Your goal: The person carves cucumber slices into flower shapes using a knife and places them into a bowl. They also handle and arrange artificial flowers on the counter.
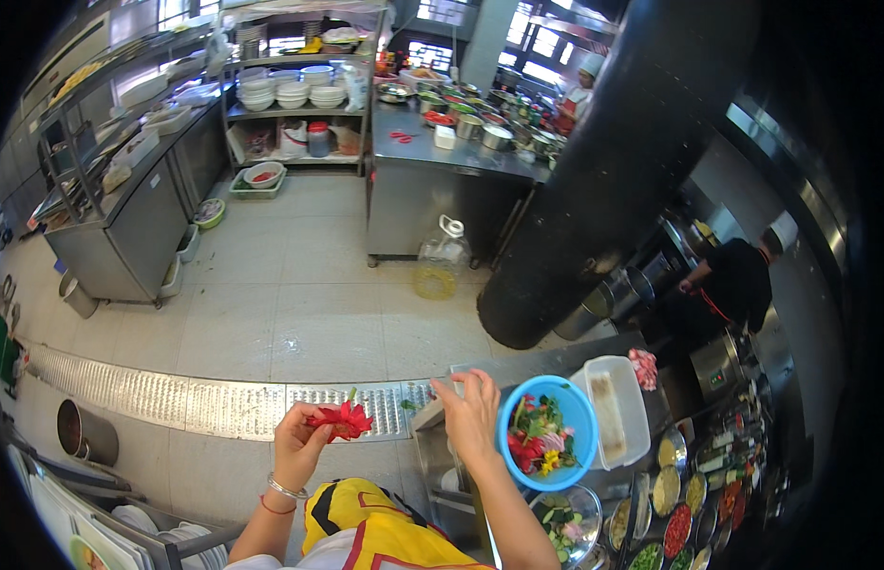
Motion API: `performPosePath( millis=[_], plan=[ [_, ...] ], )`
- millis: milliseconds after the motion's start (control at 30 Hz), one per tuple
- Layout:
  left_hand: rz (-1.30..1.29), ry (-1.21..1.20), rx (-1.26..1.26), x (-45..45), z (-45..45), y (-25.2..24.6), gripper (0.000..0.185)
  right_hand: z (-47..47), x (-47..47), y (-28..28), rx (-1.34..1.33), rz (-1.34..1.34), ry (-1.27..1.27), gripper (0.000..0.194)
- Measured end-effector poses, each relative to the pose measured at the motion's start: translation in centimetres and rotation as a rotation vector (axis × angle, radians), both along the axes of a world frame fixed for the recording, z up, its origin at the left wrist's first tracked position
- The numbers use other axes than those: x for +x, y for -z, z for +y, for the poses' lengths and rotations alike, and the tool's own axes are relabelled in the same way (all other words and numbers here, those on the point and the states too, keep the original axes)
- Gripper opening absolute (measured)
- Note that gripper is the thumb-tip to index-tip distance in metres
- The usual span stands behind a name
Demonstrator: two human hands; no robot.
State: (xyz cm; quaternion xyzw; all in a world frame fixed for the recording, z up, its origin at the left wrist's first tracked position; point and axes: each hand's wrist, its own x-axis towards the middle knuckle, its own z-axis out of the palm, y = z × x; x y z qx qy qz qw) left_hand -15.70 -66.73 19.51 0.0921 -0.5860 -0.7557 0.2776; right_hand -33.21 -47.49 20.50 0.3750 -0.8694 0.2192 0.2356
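A red flower [343, 420] with a short green stem is pinched between the thumb and fingers of my left hand [301, 436]. My right hand [472, 413] is raised just left of a blue plastic basin [591, 434], fingers spread, with a small dark red piece near its index fingertip. The basin contains green leaves and red, pink and yellow flowers. Below it, a clear bowl [597, 509] has green slices and pink petals in it. A white plastic container [638, 427] stands right of the basin.
A steel counter [470, 367] lies at my right, with ingredient bowls at lower right. A metal floor grate [235, 400] runs ahead. Beyond stand a dark column [556, 249] and an oil jug [436, 274]. A steel pot [103, 434] is at left; a co-worker [734, 285] stands at right.
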Motion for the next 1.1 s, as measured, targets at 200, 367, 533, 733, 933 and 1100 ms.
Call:
performPosePath(
  millis=[200,367,533,733,933,1100],
  plan=[
    [0.021,-0.053,0.197,0.2,-2.0,0.7,0.017,-3.9,-2.7,0.1,0.003,-0.07,-0.065,0.022],
    [0.143,0.105,0.593,-2.5,-0.2,0.8,0.013,-3.6,0.1,-1.9,-0.22,-0.429,-0.129,0.025],
    [0.261,0.405,0.278,-5.0,0.9,-0.4,0.014,1.0,4.0,-5.5,-0.37,-0.711,-0.313,0.027],
    [0.339,0.387,-0.506,-7.5,5.3,-4.0,0.01,6.6,7.5,-8.2,-0.502,-0.447,-0.126,0.038],
    [0.631,0.402,-0.816,-7.5,13.2,-5.7,0.007,13.5,10.7,-7.7,-0.426,-0.131,-0.032,0.028],
    [0.747,0.499,-0.802,-6.5,20.0,-5.6,0.01,19.9,14.9,-7.0,-0.473,-0.046,0.088,0.027]
  ],
)
